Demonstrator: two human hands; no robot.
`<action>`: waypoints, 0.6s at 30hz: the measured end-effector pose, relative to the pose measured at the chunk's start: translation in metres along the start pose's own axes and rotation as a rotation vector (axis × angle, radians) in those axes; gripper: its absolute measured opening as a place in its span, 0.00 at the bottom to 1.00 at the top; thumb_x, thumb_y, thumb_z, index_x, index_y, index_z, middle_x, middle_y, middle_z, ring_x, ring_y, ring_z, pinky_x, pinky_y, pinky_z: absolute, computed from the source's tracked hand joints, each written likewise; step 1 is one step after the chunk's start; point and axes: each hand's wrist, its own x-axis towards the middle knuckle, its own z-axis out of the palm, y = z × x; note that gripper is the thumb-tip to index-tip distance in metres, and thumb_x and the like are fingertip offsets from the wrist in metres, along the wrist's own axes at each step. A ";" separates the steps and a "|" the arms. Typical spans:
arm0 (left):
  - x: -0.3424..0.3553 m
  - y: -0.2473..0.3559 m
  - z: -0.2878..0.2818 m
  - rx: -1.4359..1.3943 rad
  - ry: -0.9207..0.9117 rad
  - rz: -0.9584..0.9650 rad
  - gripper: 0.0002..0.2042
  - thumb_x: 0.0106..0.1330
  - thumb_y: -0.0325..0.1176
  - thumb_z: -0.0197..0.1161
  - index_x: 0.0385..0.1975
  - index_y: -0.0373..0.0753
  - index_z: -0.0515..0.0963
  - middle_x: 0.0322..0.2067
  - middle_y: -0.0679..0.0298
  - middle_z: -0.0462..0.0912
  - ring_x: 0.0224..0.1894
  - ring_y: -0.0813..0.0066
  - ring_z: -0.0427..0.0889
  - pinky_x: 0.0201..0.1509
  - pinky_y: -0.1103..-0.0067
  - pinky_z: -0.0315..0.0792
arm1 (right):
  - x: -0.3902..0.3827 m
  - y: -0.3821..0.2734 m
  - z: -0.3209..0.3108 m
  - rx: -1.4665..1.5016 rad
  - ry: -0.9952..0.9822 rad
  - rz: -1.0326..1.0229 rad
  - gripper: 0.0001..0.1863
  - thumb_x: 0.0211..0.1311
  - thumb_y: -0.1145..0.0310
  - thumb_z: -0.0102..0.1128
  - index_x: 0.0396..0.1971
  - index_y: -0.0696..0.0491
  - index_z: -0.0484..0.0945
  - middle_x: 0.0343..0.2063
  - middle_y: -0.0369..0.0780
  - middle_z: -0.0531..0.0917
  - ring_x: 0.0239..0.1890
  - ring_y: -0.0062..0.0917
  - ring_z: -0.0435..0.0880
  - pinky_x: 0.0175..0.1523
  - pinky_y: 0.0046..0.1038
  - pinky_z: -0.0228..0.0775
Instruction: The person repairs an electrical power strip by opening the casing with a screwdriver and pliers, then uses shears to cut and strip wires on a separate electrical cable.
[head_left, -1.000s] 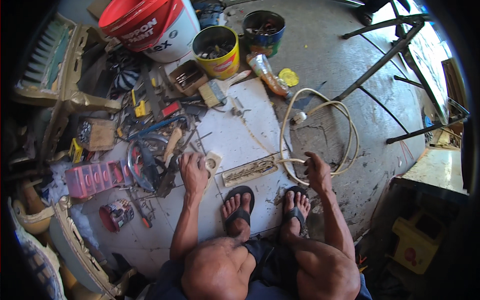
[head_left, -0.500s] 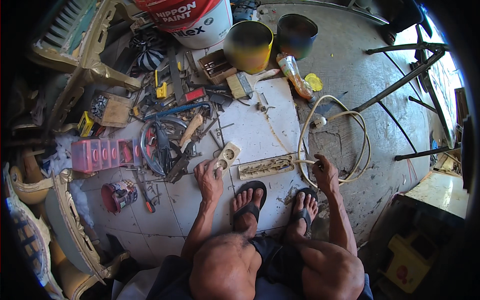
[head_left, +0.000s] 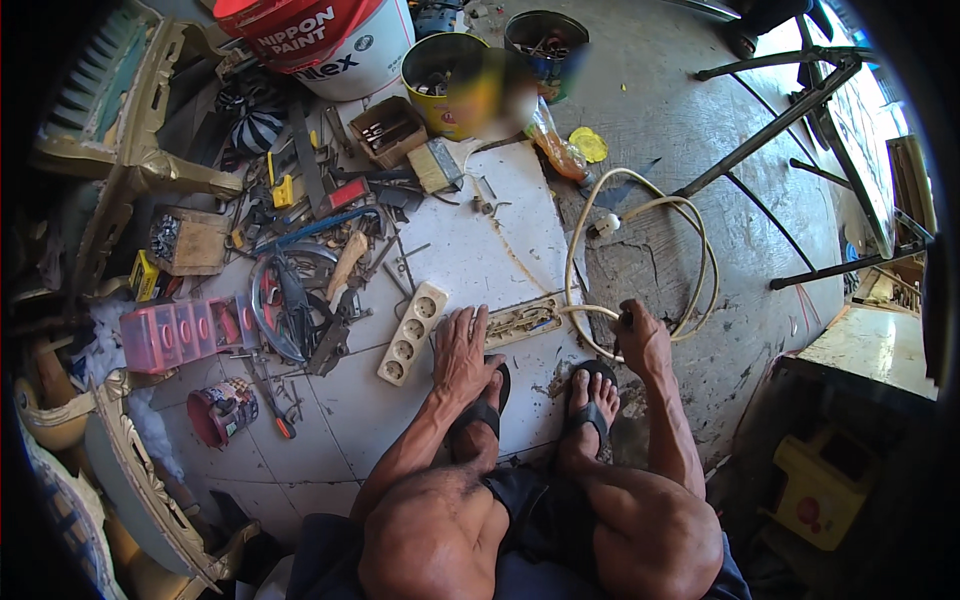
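Observation:
The cream socket cover (head_left: 412, 335) of a power strip lies on the white tiles, its round outlets facing up. To its right sits the strip's opened base (head_left: 525, 321), with inner parts exposed and a cream cable (head_left: 592, 309) leaving its right end. My left hand (head_left: 462, 355) is open, fingers stretched out at the base's left end and covering that end. At the base's right, beside the cable, my right hand (head_left: 645, 345) is closed around something small and dark, mostly hidden by the fingers. The cable loops on the concrete to a white plug (head_left: 607, 225).
Tools and metal scraps surround a blue hacksaw (head_left: 315, 232) at left. Nearby are a pink drawer box (head_left: 170, 337) and a red cup (head_left: 222, 412). A paint bucket (head_left: 330, 45) and tins stand at the back. Metal legs (head_left: 770, 125) rise at right; my sandalled feet flank the front.
My left hand has let go of the socket cover and moved right to the base. The cover now lies turned, nearer me. The whole view has shifted slightly; my right hand stays by the cable.

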 end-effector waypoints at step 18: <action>0.036 -0.001 0.012 -0.040 -0.020 -0.020 0.34 0.48 0.37 0.80 0.57 0.43 0.73 0.50 0.58 0.73 0.54 0.55 0.71 0.58 0.60 0.63 | -0.012 -0.081 -0.011 0.441 0.115 -0.331 0.15 0.66 0.69 0.64 0.50 0.57 0.75 0.39 0.48 0.85 0.40 0.40 0.88 0.44 0.37 0.79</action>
